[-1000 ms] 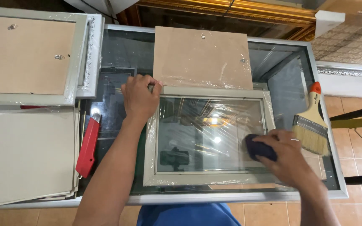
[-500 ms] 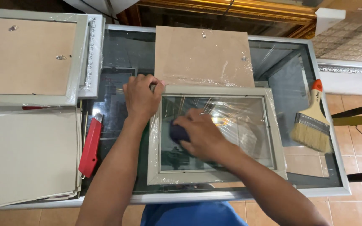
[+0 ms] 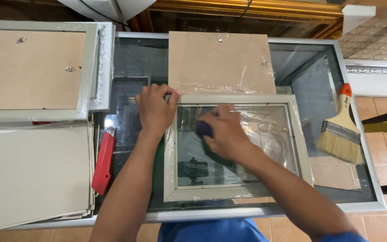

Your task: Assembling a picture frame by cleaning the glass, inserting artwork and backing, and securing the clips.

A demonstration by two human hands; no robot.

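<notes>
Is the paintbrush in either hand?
No. The paintbrush lies alone on the glass table, right of the frame.

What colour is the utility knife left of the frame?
Red, with a silvery tip; the utility knife shows clearly in the head view.

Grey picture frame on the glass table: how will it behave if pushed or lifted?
The picture frame is probably stiff: straight mitred rails. It may slide easily on the glass table, which may be why the left hand pins its corner. The glass pane looks fragile, and the loose plastic wrap could make gripping slippery.
</notes>
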